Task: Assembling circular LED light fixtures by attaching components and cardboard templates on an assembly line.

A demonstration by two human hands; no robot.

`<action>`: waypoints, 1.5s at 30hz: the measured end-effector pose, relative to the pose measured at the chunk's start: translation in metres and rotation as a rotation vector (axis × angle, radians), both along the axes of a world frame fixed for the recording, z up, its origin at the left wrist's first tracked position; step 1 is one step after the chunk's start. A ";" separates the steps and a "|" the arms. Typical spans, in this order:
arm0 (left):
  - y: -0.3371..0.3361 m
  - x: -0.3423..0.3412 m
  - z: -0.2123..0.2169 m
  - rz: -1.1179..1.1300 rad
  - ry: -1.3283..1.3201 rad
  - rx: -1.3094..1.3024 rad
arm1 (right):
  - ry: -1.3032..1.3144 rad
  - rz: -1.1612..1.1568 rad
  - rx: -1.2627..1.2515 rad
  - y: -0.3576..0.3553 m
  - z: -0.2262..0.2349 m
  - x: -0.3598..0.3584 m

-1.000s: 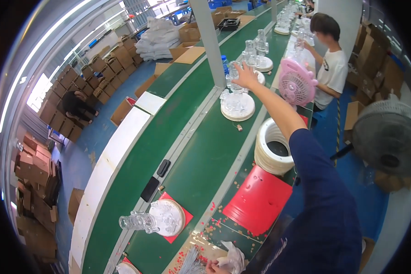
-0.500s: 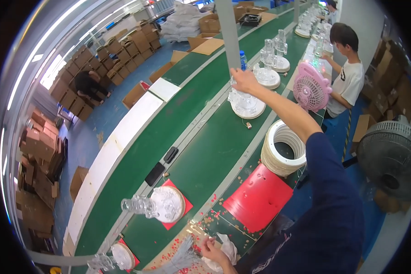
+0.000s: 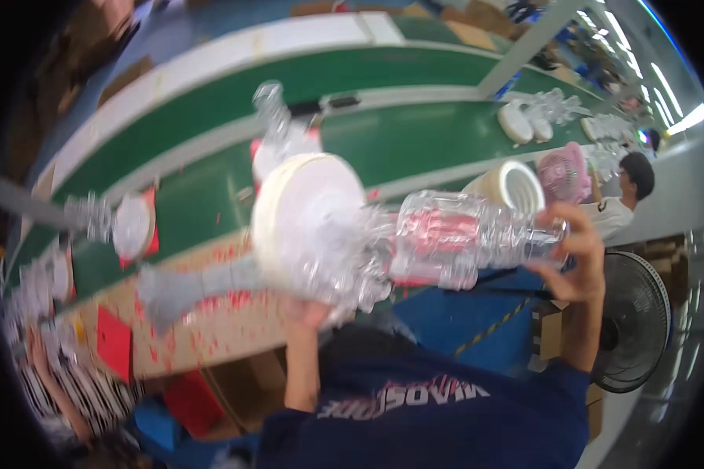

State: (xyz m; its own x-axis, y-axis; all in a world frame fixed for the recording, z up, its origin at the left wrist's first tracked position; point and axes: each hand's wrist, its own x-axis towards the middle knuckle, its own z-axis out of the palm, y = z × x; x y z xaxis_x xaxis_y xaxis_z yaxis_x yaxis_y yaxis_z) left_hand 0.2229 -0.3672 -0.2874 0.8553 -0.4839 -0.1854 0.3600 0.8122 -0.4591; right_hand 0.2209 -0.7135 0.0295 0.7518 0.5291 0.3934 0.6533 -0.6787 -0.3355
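A clear plastic tiered tower [image 3: 438, 238] on a round white base [image 3: 309, 195] lies on its side in the air before me, blurred by motion. My right hand [image 3: 577, 254] grips its narrow end between thumb and fingers. At the base end, my left hand [image 3: 305, 314] supports the piece from below, its fingers partly hidden behind the clear parts. Under the base, a bundle of grey strands [image 3: 199, 293] lies on the brown work surface [image 3: 235, 336], among scattered red bits.
Similar clear towers lie on the green conveyor [image 3: 422, 141], one just beyond the base [image 3: 281, 148]. White rings [image 3: 516, 187] are stacked near a pink fan [image 3: 562, 173]. A black fan [image 3: 630, 328] stands at right. Striped-sleeved person [image 3: 62, 383] works lower left; another [image 3: 619, 205] sits at right.
My right hand has brought a clear tower from the far conveyor toward me. My left hand has left the white crumpled cloth and now holds the base end. The view has swung round.
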 end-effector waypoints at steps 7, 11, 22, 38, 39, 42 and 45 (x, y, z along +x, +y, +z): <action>0.146 -0.147 -0.002 0.132 0.142 1.348 | 0.307 -0.007 0.161 0.134 -0.176 -0.032; 0.208 -0.177 0.001 0.277 0.160 1.801 | 0.402 -0.018 0.113 0.192 -0.289 -0.032; 0.097 -0.118 0.072 0.572 -0.085 2.097 | 0.466 -0.203 0.218 0.195 -0.407 -0.038; -0.004 -0.080 0.125 0.548 -0.368 1.722 | 0.255 -0.169 0.185 0.210 -0.134 -0.076; -0.001 -0.077 0.121 0.525 -0.397 1.750 | 0.196 -0.173 0.110 0.204 -0.141 -0.075; 0.017 -0.056 0.114 0.372 -0.444 1.776 | 0.137 -0.125 0.043 0.185 -0.147 -0.075; 0.028 -0.028 0.129 0.284 -0.776 2.226 | 0.128 -0.038 0.050 0.168 -0.152 -0.076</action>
